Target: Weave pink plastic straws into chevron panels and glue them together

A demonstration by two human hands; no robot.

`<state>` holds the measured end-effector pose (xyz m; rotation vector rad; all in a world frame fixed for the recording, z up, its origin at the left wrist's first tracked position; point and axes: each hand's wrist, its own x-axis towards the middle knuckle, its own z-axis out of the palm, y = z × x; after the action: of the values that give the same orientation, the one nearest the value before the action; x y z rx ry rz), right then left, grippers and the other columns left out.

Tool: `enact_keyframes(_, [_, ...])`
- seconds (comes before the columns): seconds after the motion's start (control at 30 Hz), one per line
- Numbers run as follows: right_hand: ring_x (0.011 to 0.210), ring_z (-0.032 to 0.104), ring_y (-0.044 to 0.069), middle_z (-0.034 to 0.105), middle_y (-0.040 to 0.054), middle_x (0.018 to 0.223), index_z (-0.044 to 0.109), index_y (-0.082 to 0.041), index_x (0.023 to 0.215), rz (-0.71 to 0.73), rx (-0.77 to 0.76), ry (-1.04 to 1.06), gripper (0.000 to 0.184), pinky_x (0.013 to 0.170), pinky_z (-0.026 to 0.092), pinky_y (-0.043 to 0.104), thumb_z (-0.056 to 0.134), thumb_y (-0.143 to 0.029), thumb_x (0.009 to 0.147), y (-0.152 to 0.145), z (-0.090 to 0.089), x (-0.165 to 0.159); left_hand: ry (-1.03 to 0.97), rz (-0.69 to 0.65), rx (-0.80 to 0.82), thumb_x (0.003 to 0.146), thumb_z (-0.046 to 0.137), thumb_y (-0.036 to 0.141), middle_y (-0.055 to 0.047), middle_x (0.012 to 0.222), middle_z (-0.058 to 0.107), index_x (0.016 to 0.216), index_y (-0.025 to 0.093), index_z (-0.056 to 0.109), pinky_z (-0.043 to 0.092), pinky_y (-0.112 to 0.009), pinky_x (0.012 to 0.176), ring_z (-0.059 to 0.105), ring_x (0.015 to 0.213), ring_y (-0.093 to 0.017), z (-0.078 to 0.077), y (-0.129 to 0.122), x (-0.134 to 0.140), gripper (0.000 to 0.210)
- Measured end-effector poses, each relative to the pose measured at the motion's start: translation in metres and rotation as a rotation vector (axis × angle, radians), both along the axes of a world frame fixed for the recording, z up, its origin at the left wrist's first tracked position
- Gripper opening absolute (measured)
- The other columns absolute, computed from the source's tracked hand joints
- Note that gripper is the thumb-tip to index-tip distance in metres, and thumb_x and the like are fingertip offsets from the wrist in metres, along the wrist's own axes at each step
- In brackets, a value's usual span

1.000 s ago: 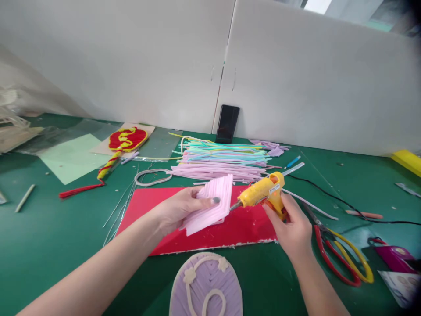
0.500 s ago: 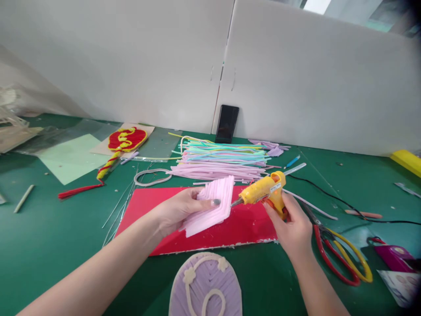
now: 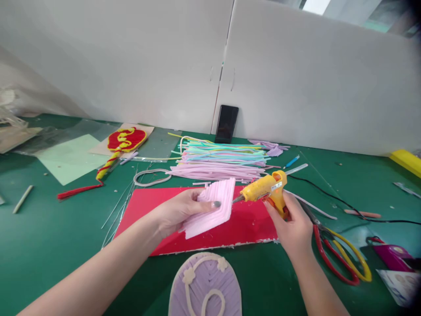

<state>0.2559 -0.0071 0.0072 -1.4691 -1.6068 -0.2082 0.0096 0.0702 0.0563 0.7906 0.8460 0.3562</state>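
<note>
Pinched in my left hand is a pink panel of pipe cleaners laid side by side, its thumb on top and the other fingers hidden beneath. My right hand grips a yellow hot glue gun by its handle. The gun's metal nozzle points left, at the panel's right edge; whether it touches cannot be made out. Both are held above a red board. Nearest me lies a lilac rounded piece trimmed with cream cord and small flowers.
Behind the board lies a heap of pastel pipe cleaners, with a phone propped against the partition. Large scissors and a black cord are at right. A red and yellow fan and thin wires lie at left.
Almost nothing differs. The glue gun has shifted very slightly up and right, and the pink panel's near corner sits a touch lower.
</note>
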Motion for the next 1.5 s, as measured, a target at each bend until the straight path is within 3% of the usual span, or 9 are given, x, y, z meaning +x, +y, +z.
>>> enact_keyframes(0.63, [0.072, 0.057, 0.018, 0.06, 0.0064, 0.083, 0.057, -0.017, 0.105, -0.084, -0.005, -0.008, 0.028, 0.064, 0.049, 0.029, 0.059, -0.027, 0.08, 0.0017, 0.0024, 0.0007, 0.005, -0.037, -0.012, 0.057, 0.078, 0.028, -0.008, 0.091, 0.069, 0.097, 0.014, 0.061, 0.047, -0.023, 0.061, 0.064, 0.072, -0.015, 0.0015, -0.0025, 0.0013, 0.046])
enact_keyframes(1.17, [0.073, 0.058, 0.019, 0.061, 0.0071, 0.085, 0.058, -0.017, 0.106, -0.103, -0.004, 0.034, 0.029, 0.064, 0.048, 0.029, 0.06, -0.027, 0.079, 0.0014, 0.0011, 0.0015, -0.049, -0.066, -0.028, 0.058, 0.078, 0.027, -0.006, 0.086, 0.069, 0.089, 0.014, 0.064, 0.047, -0.021, 0.06, 0.064, 0.068, -0.013, 0.0022, -0.004, 0.0013, 0.037])
enact_keyframes(1.5, [0.075, 0.058, 0.019, 0.061, 0.0078, 0.086, 0.057, -0.016, 0.106, -0.096, 0.02, -0.023, 0.03, 0.063, 0.048, 0.029, 0.061, -0.025, 0.078, 0.0004, 0.0018, 0.002, -0.023, -0.059, -0.022, 0.06, 0.077, 0.026, -0.008, 0.092, 0.069, 0.096, 0.014, 0.061, 0.048, -0.021, 0.061, 0.064, 0.071, -0.014, 0.0015, -0.0027, 0.0019, 0.042])
